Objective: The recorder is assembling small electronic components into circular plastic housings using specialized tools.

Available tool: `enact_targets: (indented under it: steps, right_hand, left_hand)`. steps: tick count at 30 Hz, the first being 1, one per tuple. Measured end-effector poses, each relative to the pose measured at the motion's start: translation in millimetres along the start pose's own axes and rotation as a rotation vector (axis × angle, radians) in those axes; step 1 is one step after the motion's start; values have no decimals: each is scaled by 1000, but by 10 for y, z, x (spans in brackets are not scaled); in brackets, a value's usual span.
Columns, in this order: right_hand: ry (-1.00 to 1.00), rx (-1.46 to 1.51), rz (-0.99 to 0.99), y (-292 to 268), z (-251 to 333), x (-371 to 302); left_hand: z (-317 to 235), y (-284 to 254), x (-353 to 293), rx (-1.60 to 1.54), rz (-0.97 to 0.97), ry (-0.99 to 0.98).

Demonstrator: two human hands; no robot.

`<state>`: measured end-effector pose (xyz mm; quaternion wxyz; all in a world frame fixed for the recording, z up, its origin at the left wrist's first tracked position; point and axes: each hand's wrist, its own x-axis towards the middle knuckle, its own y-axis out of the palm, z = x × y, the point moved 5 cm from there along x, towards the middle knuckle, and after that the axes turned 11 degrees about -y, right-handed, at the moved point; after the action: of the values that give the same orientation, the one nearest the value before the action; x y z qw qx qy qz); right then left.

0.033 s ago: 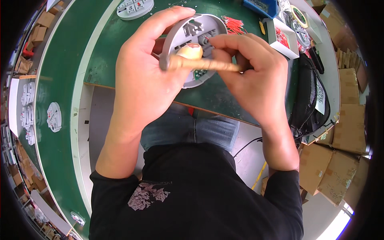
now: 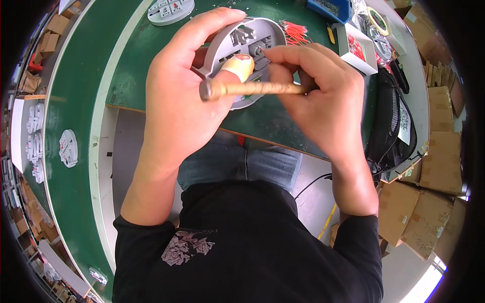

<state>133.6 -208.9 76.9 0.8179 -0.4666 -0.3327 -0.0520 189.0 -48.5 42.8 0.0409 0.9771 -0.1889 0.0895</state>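
Your left hand (image 2: 179, 91) grips grey housing (image 2: 221, 46), parts (image 2: 256, 49) in, uncovered; right hand (image 2: 326, 81), three o'clock, holds wooden-handled tool (image 2: 257, 88), pinch unclear.

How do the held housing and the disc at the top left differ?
The housing is tilted in the left hand; the disc lies on the bench. The housing shows its hollow inside, the disc a face with red detail. Both are grey and rounded.

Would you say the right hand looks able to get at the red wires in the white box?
Probably yes: the red wires lie in the open box near the right hand and nothing visibly blocks them, though the brown stick it holds may hinder it.
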Motion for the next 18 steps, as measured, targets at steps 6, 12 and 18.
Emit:
enact_targets:
  steps: [6,12,18]
  right_hand:
    - [106,123,107,-133,2,135]
    - [284,272,229,-192,-39,229]
    - [264,261,257,-176,-51,165]
  left_hand:
    - [-12,17,7,223,-8,238]
    - [-161,113,-38,417,-59,279]
    - [-218,121,-50,591,-122,312]
